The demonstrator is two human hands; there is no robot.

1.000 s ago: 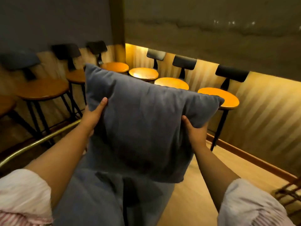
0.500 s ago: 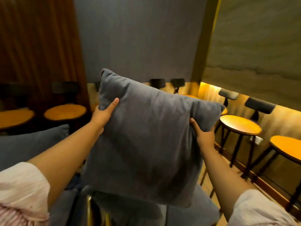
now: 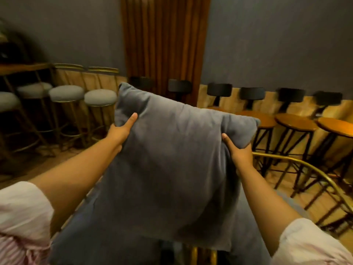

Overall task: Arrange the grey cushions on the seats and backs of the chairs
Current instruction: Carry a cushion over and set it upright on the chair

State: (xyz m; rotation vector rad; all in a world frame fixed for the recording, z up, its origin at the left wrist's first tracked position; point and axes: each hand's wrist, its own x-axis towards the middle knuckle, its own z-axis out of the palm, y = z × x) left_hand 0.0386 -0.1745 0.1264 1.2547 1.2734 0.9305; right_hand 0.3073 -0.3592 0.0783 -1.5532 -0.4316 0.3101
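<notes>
- I hold one grey cushion (image 3: 172,169) upright in front of me, clear of any seat, so this one is not yet placed.
- My left hand (image 3: 119,131) grips its left edge near the top corner, thumb pressed onto the near face, fingers hidden behind.
- My right hand (image 3: 238,152) clamps the right edge just under the top right corner, pinching a fold of fabric.
- Below the cushion lies more grey fabric (image 3: 99,238), which I judge to be another cushion, already on a seat.
- A brass chair frame (image 3: 298,163) curves just beside my right wrist; that looks like the chair being dressed.
- I judge the back of this chair is what is left here.
- The wooden stools (image 3: 296,121) and padded stools (image 3: 100,97) along the walls stand well apart from me.
</notes>
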